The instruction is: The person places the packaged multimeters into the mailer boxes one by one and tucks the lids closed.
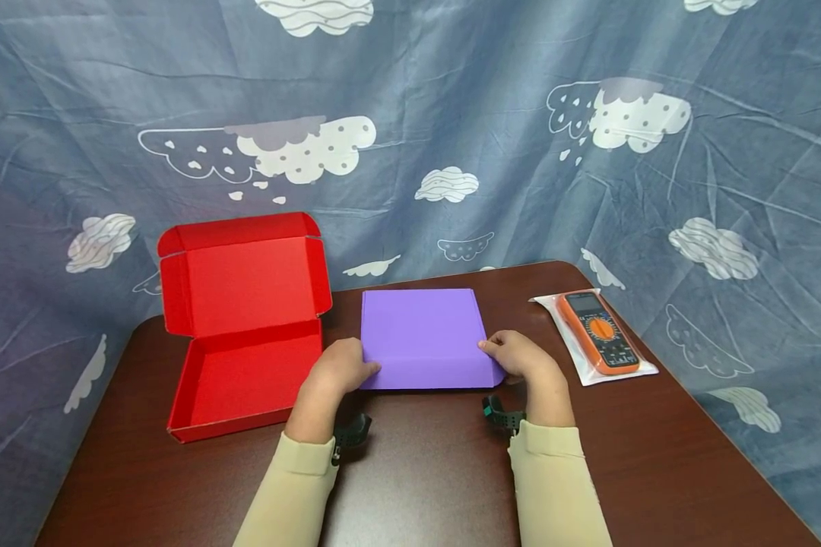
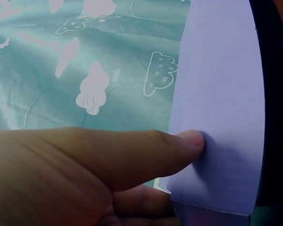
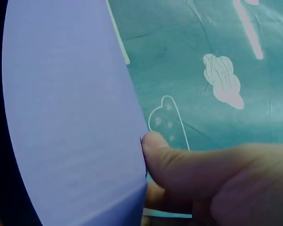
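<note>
A flat purple cardboard box [image 1: 420, 323] with its lid down sits at the middle of the table, toward the back. My left hand [image 1: 344, 366] grips its near left corner. In the left wrist view the thumb [image 2: 191, 143] presses the purple front face, and the other fingers go behind the corner. At the near right corner my right hand [image 1: 520, 355] holds the box, its thumb [image 3: 155, 143] on the edge by a narrow dark gap in the right wrist view. Fingers beneath that thumb are partly hidden by the box.
An open red box [image 1: 246, 372] stands left of the purple one, its lid raised against the patterned curtain [image 1: 451, 114]. On the right, an orange multimeter [image 1: 600, 330] lies in a clear plastic bag [image 1: 575, 346] on the dark brown table [image 1: 424, 471].
</note>
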`<state>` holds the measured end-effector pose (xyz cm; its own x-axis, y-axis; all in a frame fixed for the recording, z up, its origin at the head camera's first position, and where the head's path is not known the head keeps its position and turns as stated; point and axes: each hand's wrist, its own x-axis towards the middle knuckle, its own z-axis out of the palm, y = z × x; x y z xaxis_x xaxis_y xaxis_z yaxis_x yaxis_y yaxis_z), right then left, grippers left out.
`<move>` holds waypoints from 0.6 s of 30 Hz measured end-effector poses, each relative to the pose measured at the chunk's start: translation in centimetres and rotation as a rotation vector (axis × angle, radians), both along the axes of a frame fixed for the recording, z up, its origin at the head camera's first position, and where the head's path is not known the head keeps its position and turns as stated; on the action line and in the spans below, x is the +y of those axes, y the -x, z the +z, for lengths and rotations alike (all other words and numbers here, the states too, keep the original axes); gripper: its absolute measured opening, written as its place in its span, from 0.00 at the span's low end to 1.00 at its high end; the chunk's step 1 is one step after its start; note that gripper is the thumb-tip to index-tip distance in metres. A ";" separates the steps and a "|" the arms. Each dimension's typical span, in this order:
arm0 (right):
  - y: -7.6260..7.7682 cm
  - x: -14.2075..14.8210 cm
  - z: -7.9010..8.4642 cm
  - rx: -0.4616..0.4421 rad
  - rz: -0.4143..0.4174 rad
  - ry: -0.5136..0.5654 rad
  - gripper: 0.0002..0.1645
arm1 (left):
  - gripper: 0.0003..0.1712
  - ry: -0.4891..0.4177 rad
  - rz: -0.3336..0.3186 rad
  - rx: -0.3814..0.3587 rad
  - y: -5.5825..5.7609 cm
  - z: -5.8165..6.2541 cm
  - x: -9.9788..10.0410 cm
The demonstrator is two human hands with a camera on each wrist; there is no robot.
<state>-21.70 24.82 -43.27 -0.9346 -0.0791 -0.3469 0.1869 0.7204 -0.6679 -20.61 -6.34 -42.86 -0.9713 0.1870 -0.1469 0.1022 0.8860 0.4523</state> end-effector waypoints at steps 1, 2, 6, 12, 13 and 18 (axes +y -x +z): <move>0.0 0.0 0.0 0.001 0.005 -0.003 0.25 | 0.15 -0.001 0.005 -0.001 0.0 0.0 0.0; 0.0 0.0 0.1 0.007 0.009 -0.014 0.24 | 0.15 -0.002 0.010 -0.003 0.0 0.0 0.0; -0.1 0.1 0.3 0.032 0.031 -0.069 0.22 | 0.15 0.004 0.033 -0.005 0.0 0.3 -0.1; -0.7 0.1 1.2 0.055 0.028 -0.145 0.23 | 0.19 0.051 0.049 -0.008 -0.3 0.8 -0.1; -0.8 0.1 1.3 0.048 0.022 -0.147 0.22 | 0.20 0.050 0.052 -0.016 -0.3 0.8 -0.1; -1.1 0.0 1.6 0.019 0.014 -0.155 0.20 | 0.16 0.025 0.042 -0.041 -0.5 0.7 -0.4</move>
